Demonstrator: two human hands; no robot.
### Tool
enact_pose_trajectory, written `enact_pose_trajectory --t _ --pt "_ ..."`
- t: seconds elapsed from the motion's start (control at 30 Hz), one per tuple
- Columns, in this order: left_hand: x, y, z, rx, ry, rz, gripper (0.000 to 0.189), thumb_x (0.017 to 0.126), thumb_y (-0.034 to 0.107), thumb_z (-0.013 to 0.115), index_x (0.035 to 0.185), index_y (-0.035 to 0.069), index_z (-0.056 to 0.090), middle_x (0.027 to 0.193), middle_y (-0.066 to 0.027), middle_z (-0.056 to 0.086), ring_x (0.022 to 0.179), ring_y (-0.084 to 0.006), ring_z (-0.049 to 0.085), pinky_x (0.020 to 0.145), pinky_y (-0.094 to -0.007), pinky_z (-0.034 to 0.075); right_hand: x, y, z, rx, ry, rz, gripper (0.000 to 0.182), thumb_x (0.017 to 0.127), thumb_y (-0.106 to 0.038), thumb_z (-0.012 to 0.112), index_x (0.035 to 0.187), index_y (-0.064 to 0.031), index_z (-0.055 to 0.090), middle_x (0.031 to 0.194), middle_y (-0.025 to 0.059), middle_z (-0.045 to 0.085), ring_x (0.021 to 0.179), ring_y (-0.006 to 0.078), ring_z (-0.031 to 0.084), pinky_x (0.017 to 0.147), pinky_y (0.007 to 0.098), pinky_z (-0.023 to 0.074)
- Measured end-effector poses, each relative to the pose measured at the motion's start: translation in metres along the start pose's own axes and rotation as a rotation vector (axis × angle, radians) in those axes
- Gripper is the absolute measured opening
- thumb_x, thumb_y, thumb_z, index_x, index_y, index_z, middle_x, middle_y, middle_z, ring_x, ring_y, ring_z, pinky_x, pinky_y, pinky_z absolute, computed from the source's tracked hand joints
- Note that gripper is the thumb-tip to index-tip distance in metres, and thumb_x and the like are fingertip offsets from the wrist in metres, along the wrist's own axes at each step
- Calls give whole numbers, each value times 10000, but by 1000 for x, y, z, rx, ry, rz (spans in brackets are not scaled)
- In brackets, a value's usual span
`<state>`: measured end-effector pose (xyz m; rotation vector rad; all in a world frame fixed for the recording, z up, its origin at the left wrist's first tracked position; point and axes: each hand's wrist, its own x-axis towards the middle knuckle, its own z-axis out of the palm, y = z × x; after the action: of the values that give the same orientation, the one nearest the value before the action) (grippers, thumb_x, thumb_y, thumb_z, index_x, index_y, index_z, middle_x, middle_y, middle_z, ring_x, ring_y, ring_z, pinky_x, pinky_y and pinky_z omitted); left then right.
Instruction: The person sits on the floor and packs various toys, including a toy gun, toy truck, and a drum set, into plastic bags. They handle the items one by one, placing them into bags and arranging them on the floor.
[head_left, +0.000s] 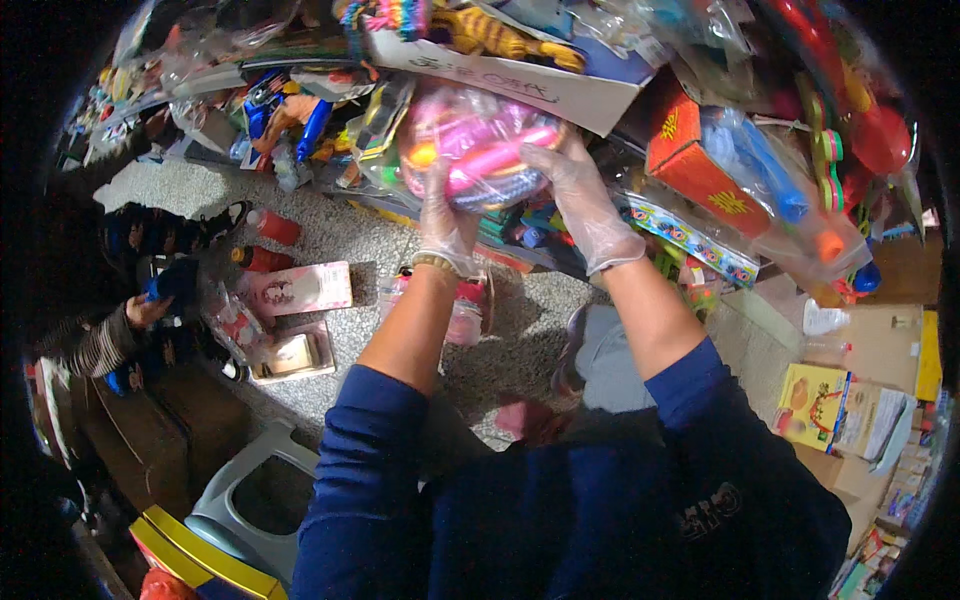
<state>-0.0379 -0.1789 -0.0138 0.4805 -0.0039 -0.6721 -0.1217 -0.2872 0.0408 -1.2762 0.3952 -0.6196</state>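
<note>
My left hand (448, 214) and my right hand (574, 184), both in thin clear gloves, hold between them a clear plastic package of pink and multicoloured items (484, 154). What the items are is blurred. Just beyond the package stands a white cardboard box (502, 75) with handwriting on its side and a striped yellow toy (502, 37) on top. To the right of my right hand lies an orange-red box (690, 150) beside bagged blue items (757, 165). A patterned blue strip package (690, 236) lies below that box.
A co-worker's hand (146, 309) in a striped sleeve holds something blue at the left. Red-filled bottles (274, 226) and a pink package (304, 289) rest on the speckled floor. A grey plastic stool (251, 450) stands lower left. Cardboard with a yellow box (814, 405) lies at the right.
</note>
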Motion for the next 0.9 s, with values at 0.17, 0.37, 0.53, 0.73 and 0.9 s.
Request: enact_pose_trajectory --t 0.17,0.37,0.53,0.73,0.9 --pt "20 -2 10 47 -5 -85 468 791 327 627 1152 77 466 1128 -101 529 1025 -241 528 875 -414 452 10 1 -7 117 161 122 378 776 -124 614 1107 -25 461 1038 75 530 957 153 517 853 286 402" --pt "16 -12 32 220 42 -162 455 796 344 608 1156 96 482 1097 -82 534 984 -214 532 853 -393 450 -6 4 -11 121 344 15 275 823 -127 572 1069 -67 466 1024 50 521 940 156 521 819 304 421" --pt "48 -10 28 425 52 -109 452 805 394 576 1142 105 487 1056 -79 552 902 -203 567 767 -359 492 1 13 -6 84 333 -4 284 862 -165 542 1113 -74 445 1047 69 524 949 161 531 779 310 444" --pt "65 -10 36 435 114 -65 501 790 463 571 1140 112 498 1016 -37 576 868 -174 578 734 -334 492 37 22 -18 -54 345 169 279 869 -201 538 1080 -24 489 977 96 558 833 185 568 716 320 473" --pt "63 1 22 424 80 -44 490 768 432 603 1116 100 508 962 -53 589 860 -185 586 748 -325 488 39 18 -16 282 228 187 327 861 -293 535 1075 -48 497 1043 97 542 877 217 582 698 376 507"
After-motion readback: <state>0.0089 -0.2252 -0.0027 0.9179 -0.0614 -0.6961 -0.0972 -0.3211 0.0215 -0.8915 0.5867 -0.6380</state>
